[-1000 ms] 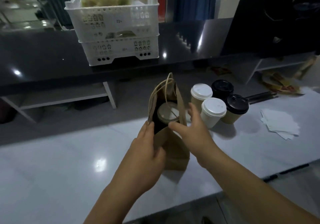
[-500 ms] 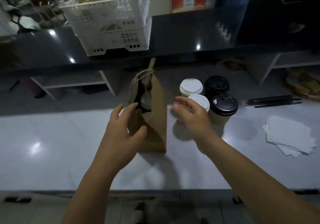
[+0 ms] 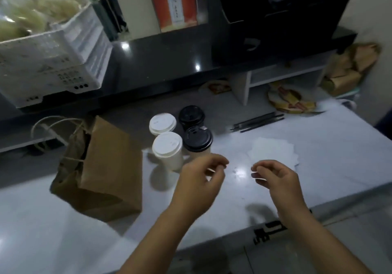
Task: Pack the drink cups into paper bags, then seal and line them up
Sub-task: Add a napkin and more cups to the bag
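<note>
hovering left hand [image 3: 199, 181] loosely curled, empty | right hand [image 3: 276, 178] same | near counter [image 3: 322, 167] edge

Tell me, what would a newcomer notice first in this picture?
A brown paper bag stands at the left of the white table. To its right, four lidded cups cluster, two white-topped and two black-topped. In front, the left hand and the right hand hover, holding nothing.
</note>
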